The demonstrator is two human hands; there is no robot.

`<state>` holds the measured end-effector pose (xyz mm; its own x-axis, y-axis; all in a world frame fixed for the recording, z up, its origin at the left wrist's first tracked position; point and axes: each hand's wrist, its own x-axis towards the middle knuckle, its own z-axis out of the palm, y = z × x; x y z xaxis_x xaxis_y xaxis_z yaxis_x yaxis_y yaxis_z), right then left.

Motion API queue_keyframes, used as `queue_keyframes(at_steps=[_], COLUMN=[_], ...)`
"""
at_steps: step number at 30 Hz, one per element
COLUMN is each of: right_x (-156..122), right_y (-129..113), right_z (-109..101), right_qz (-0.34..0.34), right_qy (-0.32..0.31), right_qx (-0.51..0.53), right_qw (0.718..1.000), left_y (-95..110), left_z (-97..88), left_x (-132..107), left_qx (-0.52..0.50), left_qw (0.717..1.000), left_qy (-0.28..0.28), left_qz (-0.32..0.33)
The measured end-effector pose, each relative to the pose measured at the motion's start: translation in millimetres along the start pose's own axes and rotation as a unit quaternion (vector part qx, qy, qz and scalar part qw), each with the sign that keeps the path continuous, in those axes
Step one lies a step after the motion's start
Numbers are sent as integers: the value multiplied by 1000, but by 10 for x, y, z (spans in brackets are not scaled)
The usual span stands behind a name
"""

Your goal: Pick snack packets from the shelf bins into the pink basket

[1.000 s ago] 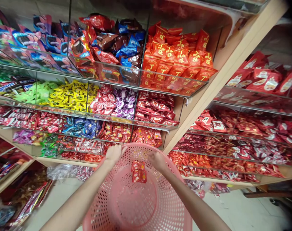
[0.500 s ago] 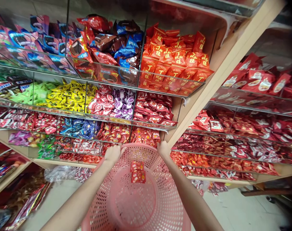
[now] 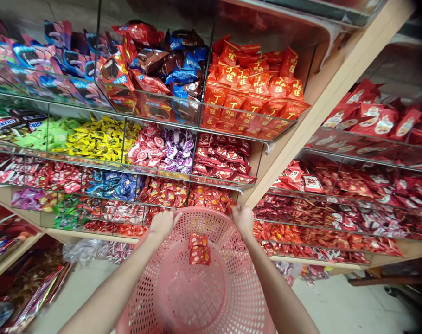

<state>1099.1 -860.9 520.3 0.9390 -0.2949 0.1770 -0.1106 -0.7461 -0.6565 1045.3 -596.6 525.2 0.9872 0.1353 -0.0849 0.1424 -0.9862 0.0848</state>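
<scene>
Seen from the head camera, looking down along both bare forearms. Left hand (image 3: 164, 221) clamped on the far rim of a pink perforated basket (image 3: 172, 292), fingers curled over the edge, thumb side toward the shelves. Right hand (image 3: 243, 219) at the far right part of the same rim, knuckles up, fingertips turned toward the lowest red sweets just beyond the basket; not possible to tell whether closed on the rim, on a packet, or loose. Basket held tilted between the two arms, close in front of the shelving, mouth toward the camera. Inside it, two red packets (image 3: 200, 249) lying one above the other against the far wall, between the two hands. Behind, a slanted shelf unit with glass-fronted compartments (image 3: 232, 121): at top, orange-red packets (image 3: 256, 88) beside mixed red, blue and brown pie packets (image 3: 155, 60); in the next row, Snickers bars (image 3: 5, 124), green sweets (image 3: 58, 134), yellow sweets (image 3: 99, 139), pink and purple wrapped sweets (image 3: 165, 150) and small red packets (image 3: 225, 157); lower down, blue-wrapped sweets (image 3: 113, 183) among further red ones. To the right, a pale wooden upright (image 3: 318, 106) separating this unit from a second one filled with red packets (image 3: 371, 116). Below, pale floor (image 3: 336, 306).
</scene>
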Motion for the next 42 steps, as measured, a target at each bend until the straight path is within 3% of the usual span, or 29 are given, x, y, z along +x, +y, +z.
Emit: queue_keyframes(at_steps=[7,15,18,24,27,32,42], right_x=[-75,-115,-142,-224,-267,-358,-561], right_y=[54,27,-3,-74,-99,-153,-264], right_z=[-17,-64,-76,1,54,129,96], right_qz=[4,-24,-34,2,5,-49,-103], right_qy=[5,40,29,-82,-138,-168,-177], right_qx=[67,62,145,407,455,494,438], right_qw=[998,997,988,910,880,851,876], left_y=[4,-8,-10,-11,-12,-22,-33], left_z=[-3,21,42,84,94,113,116], left_x=[11,32,44,72,84,103,110], left_qx=[1,4,6,19,22,24,19], left_qw=[1000,1000,1000,999,999,999,998], left_qy=[0,2,8,13,17,22,27], left_qz=[3,9,17,25,32,39,50])
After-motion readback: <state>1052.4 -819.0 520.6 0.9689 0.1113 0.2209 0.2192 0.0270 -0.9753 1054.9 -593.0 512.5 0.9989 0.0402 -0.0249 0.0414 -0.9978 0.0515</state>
